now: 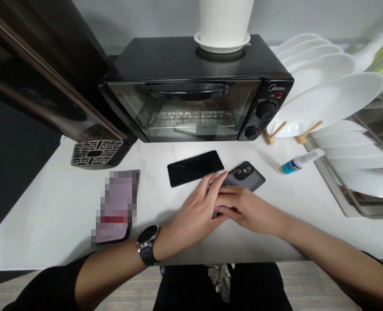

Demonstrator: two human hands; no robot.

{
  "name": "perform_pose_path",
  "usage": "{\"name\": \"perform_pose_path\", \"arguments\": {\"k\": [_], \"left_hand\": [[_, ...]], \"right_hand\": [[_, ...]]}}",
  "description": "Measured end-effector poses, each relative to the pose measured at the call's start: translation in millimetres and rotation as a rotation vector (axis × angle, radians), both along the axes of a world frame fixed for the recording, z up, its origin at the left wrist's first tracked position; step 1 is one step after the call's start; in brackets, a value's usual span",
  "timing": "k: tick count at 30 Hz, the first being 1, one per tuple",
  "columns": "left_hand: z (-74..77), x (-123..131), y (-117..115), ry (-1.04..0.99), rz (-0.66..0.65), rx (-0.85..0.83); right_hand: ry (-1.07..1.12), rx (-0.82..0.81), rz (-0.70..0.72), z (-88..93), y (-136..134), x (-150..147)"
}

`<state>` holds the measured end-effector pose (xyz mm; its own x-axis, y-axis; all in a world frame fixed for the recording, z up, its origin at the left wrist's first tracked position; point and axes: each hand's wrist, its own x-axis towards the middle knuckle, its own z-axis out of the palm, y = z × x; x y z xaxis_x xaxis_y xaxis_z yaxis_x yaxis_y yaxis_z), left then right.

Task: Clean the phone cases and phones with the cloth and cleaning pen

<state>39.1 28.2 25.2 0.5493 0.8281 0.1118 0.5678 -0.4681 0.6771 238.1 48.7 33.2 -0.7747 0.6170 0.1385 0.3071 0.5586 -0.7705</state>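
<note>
Both hands meet over the counter's middle, fingers overlapping. My left hand (199,205), with a watch (148,239) on its wrist, has its fingers closed near the right hand's fingertips. My right hand (246,207) is pinched toward the left palm. A sliver of something greyish shows between them, mostly hidden. Just behind the fingers lies a dark grey phone (256,178), camera side up, its near-left part covered by the hands. To its left a black phone (194,168) rests screen up. Farther left lies a blurred-out purplish device (120,194) with a dark edge.
A black toaster oven (191,60) stands at the back, bearing a white pot (225,19) on a saucer. At left is a machine with a drip tray (97,151). On the right are a spray bottle (290,166), white plates (330,103) in wooden stands and a dish rack (343,203).
</note>
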Motion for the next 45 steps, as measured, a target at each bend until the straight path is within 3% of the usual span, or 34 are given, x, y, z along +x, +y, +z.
{"name": "perform_pose_path", "arguments": {"k": [2, 5, 9, 12, 14, 18, 23, 26, 28, 32, 36, 40, 42, 45], "left_hand": [[0.3, -1, 0, 0.0, -0.005, -0.003], [2.1, -1, 0, 0.003, 0.0, -0.013], [3.3, 0, 0, 0.01, 0.013, -0.012], [2.1, 0, -1, 0.019, 0.017, 0.005], [1.2, 0, -1, 0.028, 0.017, 0.016], [-0.1, 1, -1, 0.027, 0.017, 0.032], [-2.2, 1, -1, -0.017, 0.015, 0.027], [-3.1, 0, 0, -0.026, 0.005, 0.024], [-3.1, 0, 0, -0.017, -0.003, 0.027], [-2.3, -1, 1, 0.014, 0.007, 0.035], [-2.8, -1, 1, 0.031, 0.012, 0.061], [-3.8, -1, 2, 0.027, 0.011, 0.062], [-3.8, 0, 2, 0.025, 0.011, 0.062], [-3.8, 0, 2, 0.028, 0.016, 0.066]], "right_hand": [[-0.013, -0.078, 0.037, 5.3, 2, 8], [-0.161, -0.084, -0.068, 12.1, 12, 33], [-0.469, 0.061, -0.412, 13.6, 28, 61], [-0.633, 0.262, -0.684, 9.2, 34, 60], [-0.657, 0.354, -0.777, 5.1, 35, 51], [-0.508, 0.361, -0.704, -1.7, 30, 29], [-0.135, 0.189, -0.315, -4.4, 10, 1], [-0.031, 0.038, -0.093, -1.0, 2, -4], [-0.026, -0.051, -0.023, 3.5, 3, 2], [-0.211, -0.05, -0.148, 13.5, 17, 33], [-0.475, 0.06, -0.477, 17.6, 30, 55], [-0.613, 0.273, -0.778, 11.8, 34, 47], [-0.538, 0.303, -0.793, 7.3, 32, 36], [-0.284, 0.227, -0.683, 0.9, 26, 19]]}}
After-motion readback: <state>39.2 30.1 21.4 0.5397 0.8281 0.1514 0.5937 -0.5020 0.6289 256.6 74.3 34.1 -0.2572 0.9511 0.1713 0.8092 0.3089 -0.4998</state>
